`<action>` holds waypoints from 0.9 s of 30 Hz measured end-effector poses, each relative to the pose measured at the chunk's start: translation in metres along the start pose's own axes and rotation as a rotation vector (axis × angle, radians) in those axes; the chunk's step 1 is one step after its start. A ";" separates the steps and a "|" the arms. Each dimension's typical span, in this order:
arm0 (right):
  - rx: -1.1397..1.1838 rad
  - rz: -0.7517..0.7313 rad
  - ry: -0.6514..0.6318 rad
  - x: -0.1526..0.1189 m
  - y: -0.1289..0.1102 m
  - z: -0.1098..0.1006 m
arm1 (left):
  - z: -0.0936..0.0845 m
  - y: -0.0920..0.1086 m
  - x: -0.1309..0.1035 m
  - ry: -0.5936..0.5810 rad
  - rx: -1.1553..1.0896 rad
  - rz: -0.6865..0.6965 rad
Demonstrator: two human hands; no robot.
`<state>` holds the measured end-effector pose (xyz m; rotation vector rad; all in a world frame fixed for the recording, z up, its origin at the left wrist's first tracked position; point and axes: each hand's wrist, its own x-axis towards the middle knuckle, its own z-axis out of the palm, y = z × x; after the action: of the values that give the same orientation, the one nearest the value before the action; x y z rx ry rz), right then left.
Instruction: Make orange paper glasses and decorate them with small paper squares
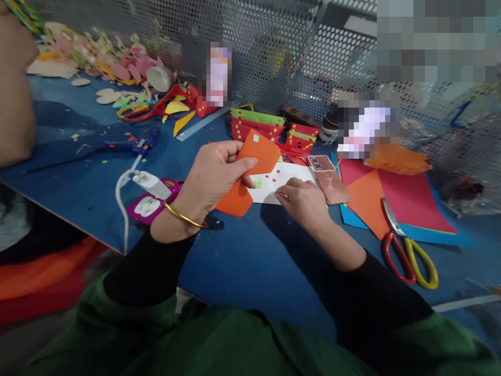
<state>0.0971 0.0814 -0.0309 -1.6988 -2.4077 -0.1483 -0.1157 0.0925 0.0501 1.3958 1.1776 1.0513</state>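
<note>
Between the thumb and fingers of my left hand [221, 172] is an orange paper piece [261, 152] with a small white square near its top corner. A second orange part [235, 199] hangs below; whether the two are joined is hidden by the fingers. My right hand [301, 201] is closed, its thumb and fingertips together over the right part of a white sheet [287, 183]. Anything pinched there is too small to make out. Tiny red and green paper squares [257, 183] lie on that sheet. A pinkish phone [329, 180] lies just beyond my right hand.
Red-and-yellow scissors [403, 245] rest on coloured paper sheets [410, 198] at the right. A purple power strip [146, 208] with a white plug and a blue glue gun [144, 142] are at the left. Red paper pieces [256, 130] stand behind. Another person's arm [15, 89] enters far left.
</note>
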 end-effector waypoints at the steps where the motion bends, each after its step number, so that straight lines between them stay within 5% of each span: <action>1: -0.010 -0.009 -0.003 0.000 0.000 0.002 | 0.001 0.001 -0.001 -0.003 0.012 -0.004; 18: -0.083 -0.096 0.002 0.005 -0.005 0.008 | 0.005 -0.001 -0.002 -0.049 0.075 0.013; 27: 0.121 0.029 0.086 0.002 -0.003 0.013 | 0.005 -0.003 -0.001 -0.048 0.077 0.016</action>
<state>0.0924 0.0850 -0.0432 -1.6393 -2.2802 -0.0692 -0.1113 0.0911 0.0460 1.4851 1.1842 0.9872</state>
